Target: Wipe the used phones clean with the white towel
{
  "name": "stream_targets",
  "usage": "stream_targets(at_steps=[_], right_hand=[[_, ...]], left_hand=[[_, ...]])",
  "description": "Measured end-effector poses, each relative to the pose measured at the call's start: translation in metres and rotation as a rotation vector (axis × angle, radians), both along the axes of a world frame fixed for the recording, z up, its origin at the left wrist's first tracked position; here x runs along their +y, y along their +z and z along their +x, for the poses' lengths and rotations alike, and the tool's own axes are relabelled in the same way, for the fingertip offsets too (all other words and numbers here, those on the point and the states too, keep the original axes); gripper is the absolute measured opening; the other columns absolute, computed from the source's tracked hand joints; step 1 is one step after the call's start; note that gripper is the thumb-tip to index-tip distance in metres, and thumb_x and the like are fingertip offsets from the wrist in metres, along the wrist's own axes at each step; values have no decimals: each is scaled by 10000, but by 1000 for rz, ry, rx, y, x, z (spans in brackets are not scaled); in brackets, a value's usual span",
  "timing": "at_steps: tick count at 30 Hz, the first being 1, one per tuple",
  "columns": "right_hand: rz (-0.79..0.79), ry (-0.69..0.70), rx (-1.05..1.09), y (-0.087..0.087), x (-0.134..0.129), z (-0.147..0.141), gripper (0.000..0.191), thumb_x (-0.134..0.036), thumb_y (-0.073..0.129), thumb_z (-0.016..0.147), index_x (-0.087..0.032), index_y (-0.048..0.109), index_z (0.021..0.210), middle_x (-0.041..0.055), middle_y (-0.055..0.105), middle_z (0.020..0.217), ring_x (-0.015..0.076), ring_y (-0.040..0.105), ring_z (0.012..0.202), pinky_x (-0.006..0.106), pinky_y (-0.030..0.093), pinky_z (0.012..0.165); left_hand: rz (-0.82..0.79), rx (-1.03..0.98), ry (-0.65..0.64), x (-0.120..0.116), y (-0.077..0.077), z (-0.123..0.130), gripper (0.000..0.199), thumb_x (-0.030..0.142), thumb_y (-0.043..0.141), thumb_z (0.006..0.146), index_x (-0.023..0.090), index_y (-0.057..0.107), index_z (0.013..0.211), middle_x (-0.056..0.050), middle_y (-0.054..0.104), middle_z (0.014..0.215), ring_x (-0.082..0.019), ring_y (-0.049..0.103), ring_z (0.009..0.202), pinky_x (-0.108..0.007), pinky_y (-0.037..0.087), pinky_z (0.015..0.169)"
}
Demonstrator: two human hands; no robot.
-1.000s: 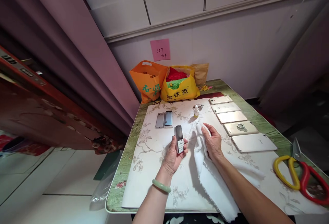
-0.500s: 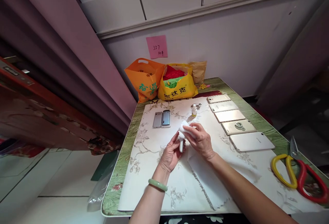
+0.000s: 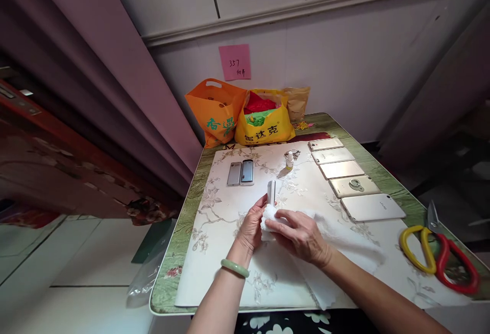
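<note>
My left hand (image 3: 250,227), with a green bangle at its wrist, grips a slim mobile phone (image 3: 271,191) tilted on its edge. Only the phone's upper end shows; the rest is hidden by cloth and fingers. In my right hand (image 3: 302,234) a white cloth (image 3: 344,239) is bunched and pressed against the phone's lower part, its loose end trailing over the table. Beyond the hands stands a small clear spray bottle (image 3: 290,161) with a white cap. To the left lie a grey phone (image 3: 234,174) and a dark-screened phone (image 3: 247,171) side by side.
Several phones, including a white one (image 3: 373,207), lie in a row along the right. Large scissors (image 3: 440,257) with yellow and red handles rest near the right edge. An orange bag (image 3: 216,112) and a yellow bag (image 3: 266,129) stand at the back.
My right hand and the cloth have moved down the phone, from its upper end to its lower part. The phone's top is now uncovered. The view has shifted slightly.
</note>
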State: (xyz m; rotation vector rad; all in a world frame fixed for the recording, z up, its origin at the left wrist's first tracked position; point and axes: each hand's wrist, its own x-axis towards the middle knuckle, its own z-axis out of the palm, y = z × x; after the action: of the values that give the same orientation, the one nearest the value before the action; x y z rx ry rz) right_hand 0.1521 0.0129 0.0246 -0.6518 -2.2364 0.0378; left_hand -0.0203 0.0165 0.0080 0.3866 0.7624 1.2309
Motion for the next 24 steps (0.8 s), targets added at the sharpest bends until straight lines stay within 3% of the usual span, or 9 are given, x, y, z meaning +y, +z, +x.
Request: stream_targets(at_steps=[3, 8, 12, 18, 24], right_hand=[[-13, -63, -44, 6, 17, -1, 277, -321, 497, 1032, -260, 703, 1208, 88, 676, 1103, 175, 636, 839, 284, 488, 733], [-44, -305, 0, 17, 54, -2, 277, -350, 499, 1035, -282, 712, 1198, 66, 663, 1146, 154, 642, 809, 254, 475, 694], [-53, -442, 16, 22, 64, -4, 251, -369, 528, 1022, -307, 723, 1168, 49, 660, 1160, 153, 641, 807, 247, 456, 676], [8, -356, -42, 6, 28, -7, 251, -317, 506, 1036, -262, 708, 1174, 81, 667, 1145, 184, 639, 863, 278, 458, 729], [75, -223, -181, -15, -11, 1, 269, -216, 489, 1029, -247, 674, 1222, 100, 674, 1130, 176, 605, 787, 305, 446, 695]], left_hand=[[-1, -16, -3, 1, -2, 1, 567, 140, 816, 701, 161, 664, 1247, -49, 738, 932, -120, 664, 709, -200, 510, 630], [1, -68, 14, 2, -5, 1, 400, 96, 800, 719, 155, 715, 1105, -40, 717, 891, -128, 654, 738, -247, 539, 708], [-1, -47, 26, 1, -5, 2, 388, 126, 794, 753, 168, 704, 1129, -49, 714, 947, -133, 651, 749, -268, 545, 709], [6, -58, 65, 0, -7, 1, 497, 130, 786, 751, 172, 646, 1225, -68, 721, 1018, -141, 671, 801, -265, 551, 738], [62, 23, 56, 0, -8, 1, 558, 169, 788, 774, 215, 614, 1302, -77, 741, 1076, -173, 702, 908, -274, 531, 831]])
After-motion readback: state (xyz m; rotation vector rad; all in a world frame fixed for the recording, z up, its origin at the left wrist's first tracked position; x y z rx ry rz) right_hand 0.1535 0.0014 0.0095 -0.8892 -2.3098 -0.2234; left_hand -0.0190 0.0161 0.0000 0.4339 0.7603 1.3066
